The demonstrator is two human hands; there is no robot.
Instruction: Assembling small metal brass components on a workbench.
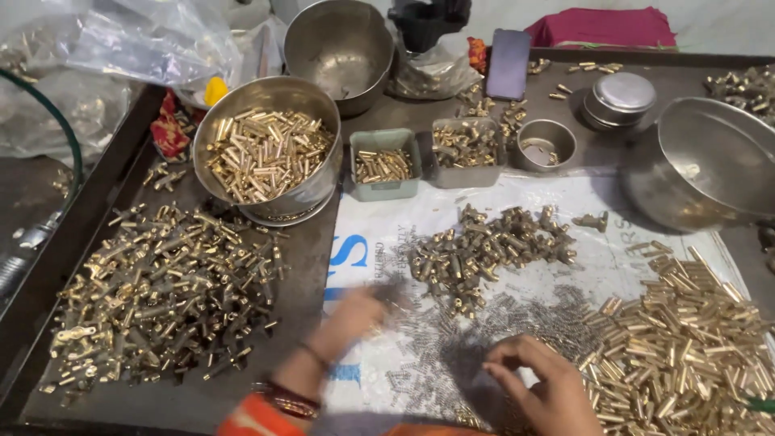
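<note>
**A:** What does the head camera show?

**B:** A dark work tray (299,282) seen from above, covered with small brass parts. At the near edge, the person's left hand (355,316) is blurred by motion, so I cannot tell whether it grips anything. It hovers over a scatter of small grey springs (452,339) lying on a white printed sheet (404,222).

**A:** And the right hand?

**B:** The right hand (545,387) is near and to the right, fingers curled and pinched together at the springs; whether it actually holds one is too small to tell. Just right of it lies a heap of brass tubes (686,339).

**A:** What else is around?

**B:** Beyond the springs sits a pile of brass fittings (484,246). To the left spreads a wide heap of brass pieces (161,299). Farther back, a steel bowl (319,190) holds brass pins, beside two small rectangular trays (386,190) of parts. An empty steel bowl (710,161) stands at far right.
</note>
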